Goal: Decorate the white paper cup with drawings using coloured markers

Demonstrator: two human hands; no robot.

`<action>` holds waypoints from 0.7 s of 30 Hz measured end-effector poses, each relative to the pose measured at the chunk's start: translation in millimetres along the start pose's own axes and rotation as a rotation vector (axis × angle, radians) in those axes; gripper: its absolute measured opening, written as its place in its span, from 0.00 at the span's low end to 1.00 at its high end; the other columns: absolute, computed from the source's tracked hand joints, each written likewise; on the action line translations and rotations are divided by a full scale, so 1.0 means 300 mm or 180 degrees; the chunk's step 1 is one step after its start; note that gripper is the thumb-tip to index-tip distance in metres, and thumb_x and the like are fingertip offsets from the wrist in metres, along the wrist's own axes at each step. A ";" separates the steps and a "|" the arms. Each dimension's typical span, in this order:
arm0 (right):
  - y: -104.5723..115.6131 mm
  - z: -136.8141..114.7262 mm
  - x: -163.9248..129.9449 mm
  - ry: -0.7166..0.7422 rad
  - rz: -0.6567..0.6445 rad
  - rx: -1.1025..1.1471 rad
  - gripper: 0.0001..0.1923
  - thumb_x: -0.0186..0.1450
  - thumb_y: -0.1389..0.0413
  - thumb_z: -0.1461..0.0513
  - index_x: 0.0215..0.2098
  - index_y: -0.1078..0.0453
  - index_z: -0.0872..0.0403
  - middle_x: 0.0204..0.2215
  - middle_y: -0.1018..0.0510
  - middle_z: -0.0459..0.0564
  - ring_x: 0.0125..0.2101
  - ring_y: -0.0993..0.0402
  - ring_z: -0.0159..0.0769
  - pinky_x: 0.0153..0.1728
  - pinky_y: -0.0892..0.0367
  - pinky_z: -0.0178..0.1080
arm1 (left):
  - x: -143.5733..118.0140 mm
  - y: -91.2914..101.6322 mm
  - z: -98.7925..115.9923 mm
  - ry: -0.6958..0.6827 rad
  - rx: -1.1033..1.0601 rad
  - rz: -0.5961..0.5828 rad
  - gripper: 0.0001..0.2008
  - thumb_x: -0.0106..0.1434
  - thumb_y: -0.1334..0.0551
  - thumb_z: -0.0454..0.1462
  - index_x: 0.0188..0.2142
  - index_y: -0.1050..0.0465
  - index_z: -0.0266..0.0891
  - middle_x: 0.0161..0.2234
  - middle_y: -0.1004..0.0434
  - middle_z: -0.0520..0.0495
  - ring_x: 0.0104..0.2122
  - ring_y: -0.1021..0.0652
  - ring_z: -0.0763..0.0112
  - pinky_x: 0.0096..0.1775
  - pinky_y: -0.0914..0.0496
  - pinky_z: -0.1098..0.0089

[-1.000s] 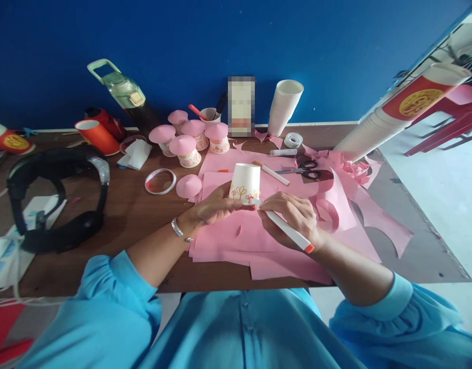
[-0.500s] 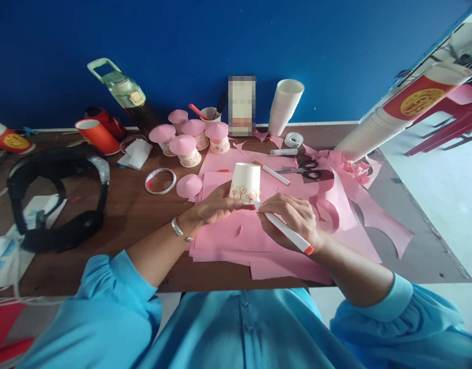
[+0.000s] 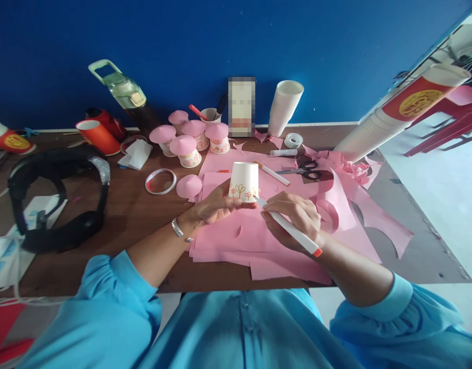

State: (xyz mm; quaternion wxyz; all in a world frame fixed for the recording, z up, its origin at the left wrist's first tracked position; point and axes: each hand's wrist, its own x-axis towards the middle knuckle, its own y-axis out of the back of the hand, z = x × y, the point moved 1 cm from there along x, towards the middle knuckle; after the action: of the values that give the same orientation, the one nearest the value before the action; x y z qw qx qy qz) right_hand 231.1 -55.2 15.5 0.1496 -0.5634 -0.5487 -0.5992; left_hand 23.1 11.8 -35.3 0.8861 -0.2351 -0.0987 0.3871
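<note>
The right hand [image 3: 298, 212] and marker [image 3: 293, 230] have shifted slightly rightward — the cup [image 3: 244, 177], slightly leftward.

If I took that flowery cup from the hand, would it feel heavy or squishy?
Probably light: the cup looks like paper, and the left hand supports it alone. Being papery, it might dent. Being round, it could roll if laid sideways.
</note>
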 end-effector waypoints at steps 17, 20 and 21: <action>-0.009 -0.004 -0.006 0.0139 -0.0143 0.0033 0.13 0.70 0.40 0.71 0.51 0.31 0.53 0.32 0.20 0.46 0.29 0.21 0.33 0.30 0.24 0.35 | 0.003 -0.010 0.008 -0.0031 -0.0087 -0.0015 0.19 0.60 0.26 0.37 0.51 0.20 0.41 0.47 0.13 0.42 0.51 0.14 0.56 0.51 0.21 0.61; -0.004 0.003 -0.016 0.0117 -0.0085 -0.0163 0.14 0.71 0.41 0.70 0.52 0.30 0.51 0.31 0.21 0.45 0.28 0.23 0.32 0.29 0.26 0.34 | 0.004 -0.015 0.018 -0.0026 -0.0328 0.0075 0.21 0.59 0.26 0.37 0.52 0.20 0.39 0.47 0.13 0.41 0.50 0.14 0.54 0.53 0.20 0.59; -0.004 0.007 -0.021 0.0098 -0.0041 -0.0254 0.15 0.72 0.43 0.70 0.53 0.30 0.50 0.31 0.22 0.44 0.27 0.24 0.32 0.29 0.27 0.34 | 0.004 -0.015 0.019 -0.0036 -0.0429 0.0114 0.21 0.59 0.26 0.36 0.53 0.21 0.39 0.46 0.12 0.42 0.49 0.14 0.55 0.53 0.20 0.60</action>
State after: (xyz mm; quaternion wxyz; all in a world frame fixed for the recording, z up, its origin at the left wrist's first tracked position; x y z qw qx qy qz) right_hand 233.3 -55.8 9.0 0.1316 -0.5561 -0.5257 -0.6302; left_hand 24.7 12.1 -28.1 0.8606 -0.2938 -0.1254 0.3966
